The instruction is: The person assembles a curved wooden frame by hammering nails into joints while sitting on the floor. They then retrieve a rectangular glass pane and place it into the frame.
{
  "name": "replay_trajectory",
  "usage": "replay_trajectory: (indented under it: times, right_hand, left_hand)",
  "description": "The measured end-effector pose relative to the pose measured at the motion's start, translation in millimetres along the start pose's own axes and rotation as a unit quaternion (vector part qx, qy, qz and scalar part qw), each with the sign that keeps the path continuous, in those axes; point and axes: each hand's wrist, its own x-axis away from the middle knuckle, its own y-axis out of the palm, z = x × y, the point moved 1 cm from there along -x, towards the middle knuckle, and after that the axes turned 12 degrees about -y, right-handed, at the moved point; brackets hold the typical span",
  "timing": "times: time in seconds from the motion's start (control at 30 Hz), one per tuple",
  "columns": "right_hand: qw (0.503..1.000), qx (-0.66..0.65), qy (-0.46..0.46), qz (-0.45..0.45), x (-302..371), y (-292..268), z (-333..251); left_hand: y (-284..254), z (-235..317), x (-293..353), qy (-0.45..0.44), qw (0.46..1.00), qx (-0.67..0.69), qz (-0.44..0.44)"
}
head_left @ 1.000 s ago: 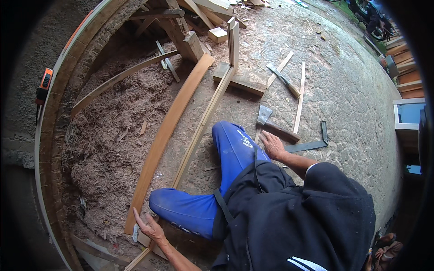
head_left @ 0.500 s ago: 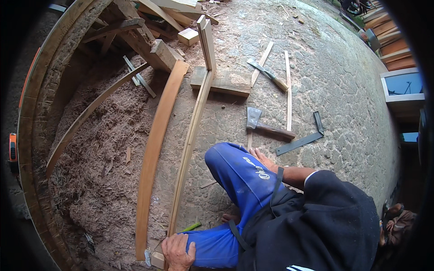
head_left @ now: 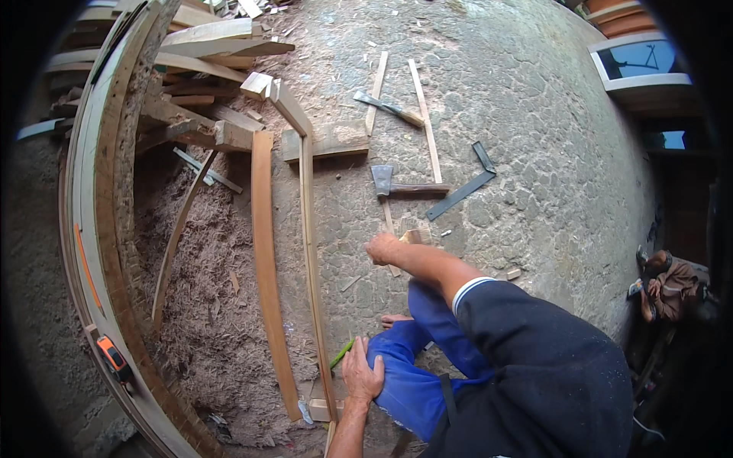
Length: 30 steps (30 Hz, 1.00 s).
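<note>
My left hand [head_left: 360, 372] lies on my blue-trousered knee, fingers stretched out, beside a long pale grooved wooden strip [head_left: 311, 229]. A bright green slender object [head_left: 342, 353], its kind unclear, shows by the fingertips. My right hand [head_left: 384, 249] is low over the ground with its fingers curled in. A thin wooden slat [head_left: 389, 217] passes beneath or beside it; I cannot tell whether the fingers grip it. Behind the wrist sits a small wood piece [head_left: 416, 237], partly hidden. Just beyond lies a hatchet [head_left: 383, 182] with a dark handle.
A chisel [head_left: 389, 108] and metal try square [head_left: 466, 187] lie farther off. The grooved strip rests across a thick wooden block [head_left: 328, 141]. Left of it stand a reddish-brown board [head_left: 265, 252], shavings [head_left: 206, 305] and a curved timber carrying an orange-black tape measure [head_left: 114, 359].
My right hand has come out from beside my right knee and moved left, in front of my knees. The whole view has turned and shifted. My left hand remains by my left knee.
</note>
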Motion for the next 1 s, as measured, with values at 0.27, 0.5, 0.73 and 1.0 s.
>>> replay_trajectory:
  times: [0.27,0.5,0.73,1.0]
  right_hand:
    - [0.913,-0.283,-0.184,0.229,257.4,-114.3,-206.4]
    - [0.829,-0.376,0.238,0.34,474.7,-10.0,-79.4]
    - [0.557,-0.448,0.616,0.331,706.9,115.0,-95.2]
    - [0.532,-0.62,0.534,0.216,637.8,195.6,-111.9]
  left_hand:
    - [-22.1,120.0,74.0,-0.054,0.987,-0.025,-0.149]
    - [-45.6,179.9,54.1,0.041,0.977,0.109,-0.176]
    - [-137.0,155.5,-5.1,-0.317,0.873,0.285,-0.236]
    - [-128.8,150.2,-88.2,-0.289,0.925,0.229,-0.089]
